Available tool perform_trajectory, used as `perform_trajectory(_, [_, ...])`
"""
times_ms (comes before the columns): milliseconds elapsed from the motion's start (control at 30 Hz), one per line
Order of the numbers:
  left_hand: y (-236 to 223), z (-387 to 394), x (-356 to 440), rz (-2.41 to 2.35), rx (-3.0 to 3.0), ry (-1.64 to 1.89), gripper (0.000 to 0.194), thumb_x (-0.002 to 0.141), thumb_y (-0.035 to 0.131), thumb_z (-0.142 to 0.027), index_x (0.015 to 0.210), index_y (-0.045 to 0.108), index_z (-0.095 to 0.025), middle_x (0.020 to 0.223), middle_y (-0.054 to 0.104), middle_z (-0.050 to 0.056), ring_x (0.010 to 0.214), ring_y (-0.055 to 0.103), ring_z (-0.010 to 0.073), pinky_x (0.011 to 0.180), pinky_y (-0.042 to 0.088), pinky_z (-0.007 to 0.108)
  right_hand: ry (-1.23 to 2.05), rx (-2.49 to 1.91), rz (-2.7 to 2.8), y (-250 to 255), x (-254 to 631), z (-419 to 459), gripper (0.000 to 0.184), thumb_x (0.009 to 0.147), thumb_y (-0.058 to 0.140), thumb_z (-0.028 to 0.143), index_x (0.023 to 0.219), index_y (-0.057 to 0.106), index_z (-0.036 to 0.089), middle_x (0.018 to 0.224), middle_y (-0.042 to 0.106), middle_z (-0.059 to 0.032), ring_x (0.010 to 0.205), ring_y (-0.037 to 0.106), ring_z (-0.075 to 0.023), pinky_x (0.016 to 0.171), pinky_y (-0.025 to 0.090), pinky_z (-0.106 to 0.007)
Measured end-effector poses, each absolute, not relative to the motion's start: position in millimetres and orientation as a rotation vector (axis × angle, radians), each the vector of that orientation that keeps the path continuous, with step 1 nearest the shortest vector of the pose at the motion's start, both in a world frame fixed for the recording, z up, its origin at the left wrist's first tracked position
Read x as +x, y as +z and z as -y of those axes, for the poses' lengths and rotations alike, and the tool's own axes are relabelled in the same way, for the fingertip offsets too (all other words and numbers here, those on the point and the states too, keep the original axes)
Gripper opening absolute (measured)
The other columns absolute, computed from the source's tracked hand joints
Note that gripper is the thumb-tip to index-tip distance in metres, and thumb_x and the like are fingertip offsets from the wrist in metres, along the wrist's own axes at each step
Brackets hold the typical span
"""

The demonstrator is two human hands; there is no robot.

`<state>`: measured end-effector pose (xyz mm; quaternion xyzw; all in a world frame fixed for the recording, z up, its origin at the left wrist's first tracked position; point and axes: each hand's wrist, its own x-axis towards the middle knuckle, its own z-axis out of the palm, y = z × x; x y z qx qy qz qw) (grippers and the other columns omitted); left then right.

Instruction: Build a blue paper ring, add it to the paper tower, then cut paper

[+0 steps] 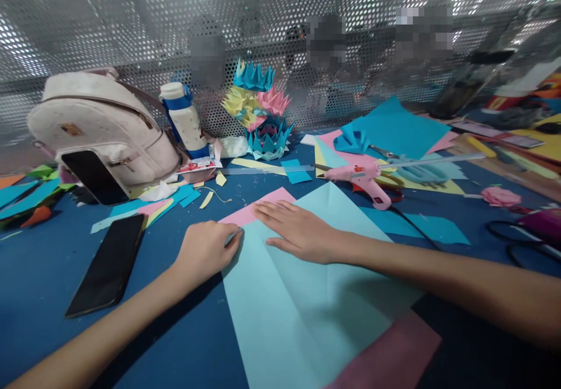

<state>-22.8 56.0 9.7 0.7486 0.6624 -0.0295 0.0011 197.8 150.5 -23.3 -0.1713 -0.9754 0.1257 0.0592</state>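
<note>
A large light blue sheet of paper (324, 295) with crease lines lies in front of me over pink paper (394, 354), whose edges show at the top and the lower right. My left hand (208, 246) is closed at the sheet's left corner, pinching the paper's edge between thumb and fingers. Flat on the sheet's upper part rests my right hand (298, 231), open, its fingertips reaching onto the pink strip at the far edge. Nothing is held in it.
A pink glue gun (357, 176) with its cord and scissors (421, 170) lie beyond the sheet. Paper lotus flowers (267, 135), a bottle (186, 120) and a backpack (103, 126) stand at the back. A phone (109, 263) lies left; another phone (94, 176) leans on the backpack.
</note>
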Motion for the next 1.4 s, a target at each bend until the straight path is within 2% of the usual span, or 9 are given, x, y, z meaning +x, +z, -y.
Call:
perform_trajectory(133, [10.0, -56.8, -21.3, -2.099, 2.321, -0.106, 0.039, 0.097, 0.039, -0.037, 0.083, 0.073, -0.022, 0.078, 0.075, 0.008, 0.072, 0.069, 0.0249, 0.054, 0.023, 0.029, 0.377, -0.517, 2.943, -23.1, 197.2, -150.3, 0.068, 0.103, 0.032, 0.053, 0.157, 0.022, 0.014, 0.162, 0.022, -0.0115, 0.151, 0.020, -0.0268, 0.122, 0.020, -0.051])
perform_trajectory(367, [10.1, -57.9, -21.0, -2.085, 2.280, -0.085, 0.034, 0.096, 0.043, -0.034, 0.088, 0.075, -0.026, 0.082, 0.077, 0.005, 0.077, 0.069, 0.0251, 0.055, 0.024, 0.029, 0.314, -0.543, 3.001, -19.0, 197.0, -149.1, 0.070, 0.103, 0.029, 0.053, 0.157, 0.020, 0.010, 0.163, 0.019, -0.0110, 0.151, 0.018, -0.0259, 0.123, 0.019, -0.048])
perform_trajectory(667, [9.0, -56.1, -20.4, -2.072, 2.267, -0.003, 0.034, 0.095, 0.043, -0.032, 0.080, 0.072, -0.023, 0.078, 0.075, 0.005, 0.073, 0.067, 0.0232, 0.056, 0.021, 0.029, 0.361, -0.527, 2.952, -22.1, 197.0, -149.5, 0.068, 0.103, 0.030, 0.054, 0.158, 0.021, 0.015, 0.163, 0.022, -0.0104, 0.151, 0.020, -0.0258, 0.122, 0.019, -0.049])
perform_trajectory(833, [11.2, -57.0, -21.3, -2.058, 2.219, 0.034, 0.036, 0.095, 0.041, -0.033, 0.073, 0.067, -0.021, 0.071, 0.070, 0.004, 0.070, 0.064, 0.0219, 0.057, 0.020, 0.029, 0.349, -0.533, 2.976, -21.8, 196.3, -150.1, 0.069, 0.103, 0.029, 0.054, 0.157, 0.021, 0.012, 0.163, 0.022, -0.0112, 0.151, 0.019, -0.0260, 0.122, 0.020, -0.050])
perform_trajectory(1000, [10.1, -52.8, -29.2, -2.045, 2.054, 0.169, 0.041, 0.096, 0.035, -0.038, 0.075, 0.065, -0.020, 0.073, 0.067, 0.002, 0.072, 0.061, 0.0196, 0.059, 0.024, 0.027, 0.360, -0.538, 2.978, -21.1, 196.3, -150.2, 0.070, 0.103, 0.029, 0.055, 0.157, 0.020, 0.012, 0.163, 0.019, -0.0105, 0.151, 0.018, -0.0258, 0.123, 0.019, -0.050])
perform_trajectory(1133, [2.4, -44.9, -34.3, -2.107, 2.039, 0.203, 0.044, 0.094, 0.036, -0.045, 0.067, 0.059, -0.020, 0.060, 0.059, 0.000, 0.060, 0.053, 0.0167, 0.057, 0.023, 0.027, 0.364, -0.542, 2.978, -20.0, 196.7, -149.4, 0.070, 0.103, 0.029, 0.055, 0.158, 0.020, 0.013, 0.163, 0.018, -0.0097, 0.151, 0.018, -0.0255, 0.123, 0.019, -0.050])
perform_trajectory(1233, [-0.9, -42.0, -34.5, -2.101, 2.079, 0.209, 0.042, 0.093, 0.035, -0.043, 0.063, 0.053, -0.020, 0.058, 0.056, 0.000, 0.057, 0.048, 0.0153, 0.057, 0.022, 0.027, 0.362, -0.549, 2.988, -19.6, 196.5, -149.9, 0.071, 0.102, 0.028, 0.056, 0.158, 0.019, 0.012, 0.163, 0.018, -0.0103, 0.151, 0.018, -0.0258, 0.123, 0.019, -0.050])
perform_trajectory(1400, [-0.5, -43.4, -34.6, -2.052, 2.129, 0.207, 0.041, 0.092, 0.035, -0.040, 0.059, 0.047, -0.019, 0.055, 0.052, 0.000, 0.057, 0.048, 0.0155, 0.057, 0.022, 0.027, 0.394, -0.529, 2.982, -21.0, 196.1, -152.1, 0.071, 0.102, 0.028, 0.056, 0.158, 0.019, 0.012, 0.163, 0.019, -0.0103, 0.151, 0.017, -0.0259, 0.123, 0.018, -0.050])
